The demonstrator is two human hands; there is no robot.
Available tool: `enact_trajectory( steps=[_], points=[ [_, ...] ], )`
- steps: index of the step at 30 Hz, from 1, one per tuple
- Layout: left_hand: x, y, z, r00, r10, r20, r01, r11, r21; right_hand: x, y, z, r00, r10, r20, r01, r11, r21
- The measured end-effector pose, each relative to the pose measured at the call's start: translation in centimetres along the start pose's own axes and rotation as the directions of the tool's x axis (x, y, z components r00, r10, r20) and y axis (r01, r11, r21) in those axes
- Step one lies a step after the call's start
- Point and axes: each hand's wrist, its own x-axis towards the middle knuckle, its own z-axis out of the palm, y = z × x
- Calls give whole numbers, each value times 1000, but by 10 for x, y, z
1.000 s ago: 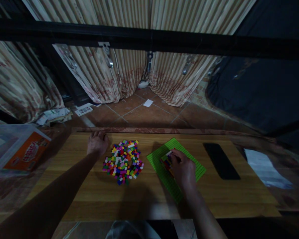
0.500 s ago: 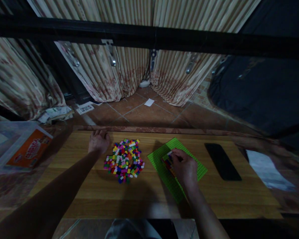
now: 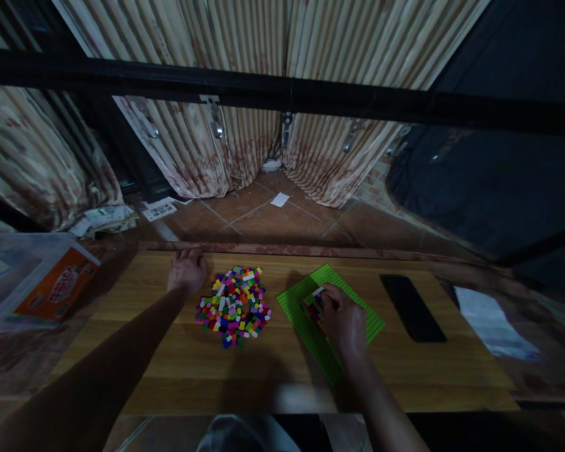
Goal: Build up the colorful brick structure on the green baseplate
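Now the right hand touches building bricks on a green studded baseplate, grip unclear; the left hand lies open.

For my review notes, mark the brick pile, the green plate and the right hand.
Brick pile (image 3: 233,304): head view, middle of the heap.
Green plate (image 3: 292,304): head view, bare studs near its left corner.
Right hand (image 3: 348,321): head view, back of the hand.
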Motion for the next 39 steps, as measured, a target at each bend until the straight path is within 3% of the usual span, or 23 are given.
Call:
enact_trajectory(
  steps=[5, 9, 15, 23, 32, 39],
  points=[
    [0, 0, 1, 1000, 9, -16, -8, 1000, 5, -17, 0, -10, 988, 23, -152, -14, 998, 59],
    [0, 1, 1, 1000, -2, -13, 3, 1000, 30, -36, -4, -15, 986, 9, -166, 7, 995, 97],
    [-1, 3, 0, 1000, -3, -8, 4, 999, 49, -65, -18, 8, 983, -181, 19, 178, 978, 111],
    [-1, 4, 0, 999, -38, -6, 38, 998, 53, -62, -35, 45, 899, -372, 232, 357, 928, 106],
    [0, 0, 4, 1000, -28, 4, 28, 1000, 2, -45, -30, 63, 864, -388, 322, 426, 903, -55],
    [-1, 3, 0, 999, -41, 14, 41, 999, -14, -49, -36, 56, 885, -354, 303, 376, 926, -15]
  ],
)
